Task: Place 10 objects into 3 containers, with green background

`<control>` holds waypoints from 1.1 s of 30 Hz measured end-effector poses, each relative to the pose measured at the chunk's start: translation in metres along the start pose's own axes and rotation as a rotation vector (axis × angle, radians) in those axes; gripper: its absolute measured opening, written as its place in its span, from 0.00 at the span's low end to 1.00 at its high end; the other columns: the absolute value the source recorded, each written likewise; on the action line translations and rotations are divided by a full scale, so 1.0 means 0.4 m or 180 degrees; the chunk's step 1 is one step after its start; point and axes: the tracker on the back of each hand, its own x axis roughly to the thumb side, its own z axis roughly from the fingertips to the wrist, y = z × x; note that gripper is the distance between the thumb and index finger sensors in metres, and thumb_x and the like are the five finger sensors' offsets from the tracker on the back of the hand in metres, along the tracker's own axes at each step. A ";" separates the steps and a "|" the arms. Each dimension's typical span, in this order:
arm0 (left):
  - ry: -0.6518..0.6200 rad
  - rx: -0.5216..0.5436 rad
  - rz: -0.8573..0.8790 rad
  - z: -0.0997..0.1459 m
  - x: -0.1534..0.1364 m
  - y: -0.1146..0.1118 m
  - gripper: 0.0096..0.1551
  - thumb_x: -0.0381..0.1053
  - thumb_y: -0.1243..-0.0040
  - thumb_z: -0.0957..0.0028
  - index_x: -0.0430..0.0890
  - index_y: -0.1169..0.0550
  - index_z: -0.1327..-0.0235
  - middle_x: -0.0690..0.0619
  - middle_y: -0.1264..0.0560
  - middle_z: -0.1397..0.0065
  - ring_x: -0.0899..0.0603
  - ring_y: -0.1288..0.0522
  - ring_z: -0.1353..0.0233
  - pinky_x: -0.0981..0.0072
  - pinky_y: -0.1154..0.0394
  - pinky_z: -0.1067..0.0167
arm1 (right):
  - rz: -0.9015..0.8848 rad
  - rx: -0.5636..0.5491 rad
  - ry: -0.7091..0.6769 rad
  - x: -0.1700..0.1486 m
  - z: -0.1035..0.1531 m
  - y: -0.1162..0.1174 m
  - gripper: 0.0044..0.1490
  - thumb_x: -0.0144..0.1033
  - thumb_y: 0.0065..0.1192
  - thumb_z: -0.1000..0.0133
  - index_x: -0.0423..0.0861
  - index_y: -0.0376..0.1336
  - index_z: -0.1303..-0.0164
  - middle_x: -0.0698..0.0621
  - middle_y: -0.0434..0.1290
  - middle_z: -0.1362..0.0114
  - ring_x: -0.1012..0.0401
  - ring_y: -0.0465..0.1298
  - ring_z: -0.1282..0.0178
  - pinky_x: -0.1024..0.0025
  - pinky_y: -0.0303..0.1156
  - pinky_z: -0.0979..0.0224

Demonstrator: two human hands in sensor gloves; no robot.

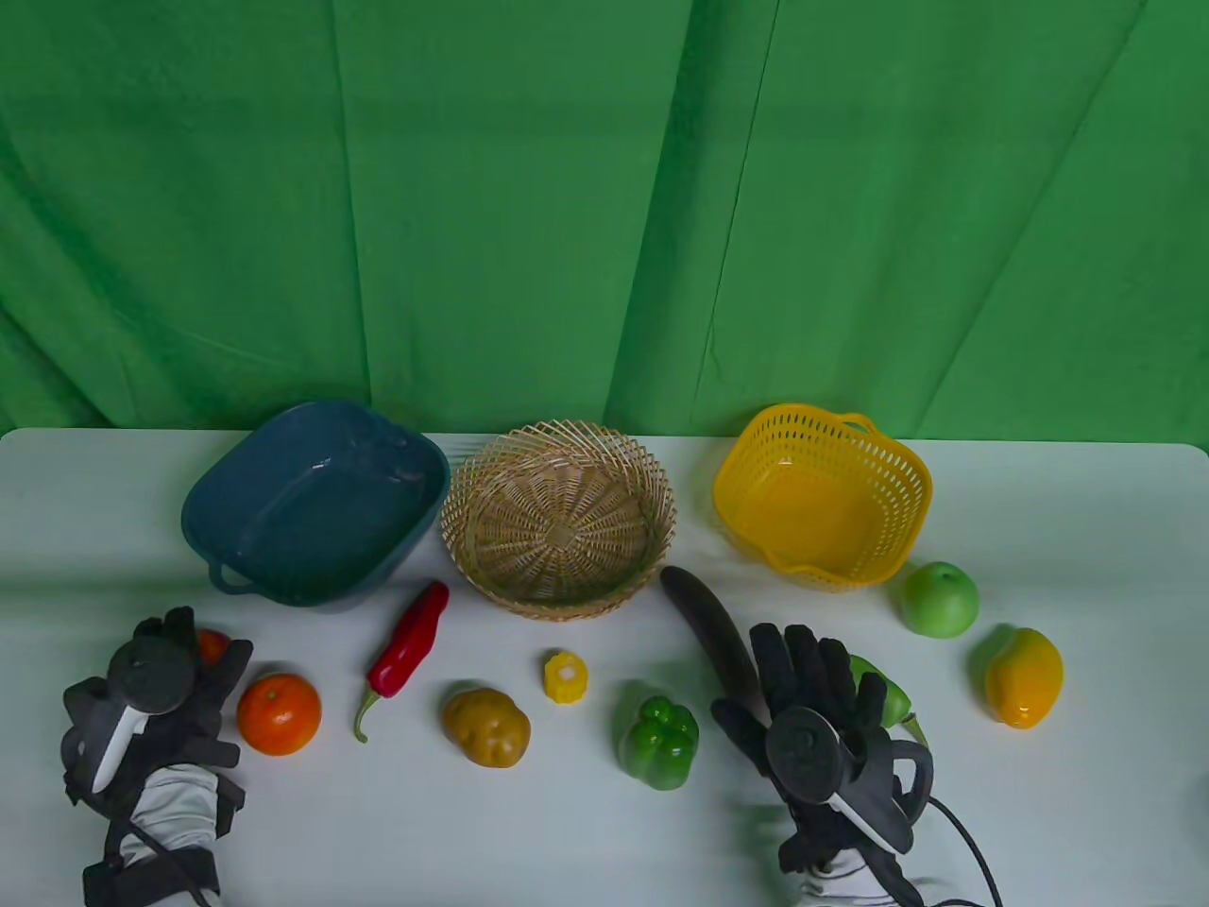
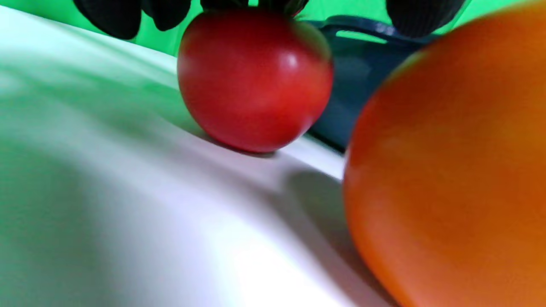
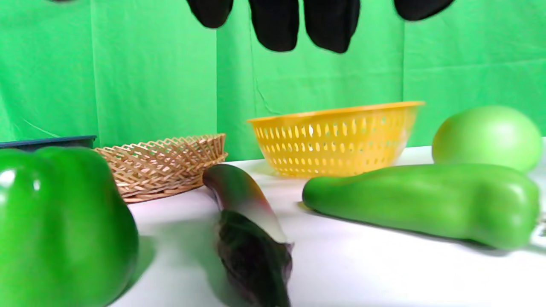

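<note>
Fingers (image 2: 111,15) of the left hand (image 1: 161,675) rest spread atop a tomato (image 2: 254,81) beside the orange (image 1: 279,713); right hand (image 1: 812,699) hovers open over the eggplant (image 1: 713,638).

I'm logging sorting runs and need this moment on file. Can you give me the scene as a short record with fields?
containers: blue tub, wicker basket, yellow basket, all hold nothing
on table: tomato, orange, red chili, potato, corn piece, bell pepper, eggplant, green chili, green apple, mango
left hand: over the tomato, fingertips at its top
right hand: above eggplant and green chili, fingers apart, holding nothing
sorted: none yet
</note>
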 end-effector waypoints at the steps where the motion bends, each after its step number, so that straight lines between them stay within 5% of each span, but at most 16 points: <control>1: 0.0007 -0.0014 0.0000 -0.007 -0.003 -0.002 0.52 0.74 0.55 0.41 0.46 0.46 0.10 0.34 0.49 0.10 0.22 0.46 0.16 0.29 0.38 0.30 | 0.0015 0.0021 0.0003 -0.002 -0.001 0.001 0.54 0.73 0.39 0.42 0.53 0.43 0.09 0.38 0.53 0.08 0.34 0.54 0.13 0.22 0.47 0.21; 19: 0.0022 -0.0091 -0.0463 -0.072 0.028 -0.007 0.48 0.70 0.40 0.47 0.53 0.39 0.16 0.37 0.36 0.16 0.30 0.27 0.24 0.47 0.23 0.35 | 0.0013 0.0057 0.0092 -0.017 -0.005 -0.004 0.54 0.73 0.39 0.42 0.52 0.44 0.09 0.38 0.53 0.08 0.35 0.54 0.13 0.22 0.47 0.21; 33: -0.0039 0.0139 -0.0417 -0.003 0.059 0.068 0.49 0.71 0.40 0.47 0.51 0.38 0.16 0.36 0.35 0.17 0.29 0.27 0.25 0.46 0.23 0.36 | 0.0015 0.0073 0.0035 -0.008 -0.006 -0.002 0.54 0.73 0.40 0.42 0.52 0.44 0.10 0.38 0.53 0.08 0.35 0.55 0.13 0.22 0.47 0.21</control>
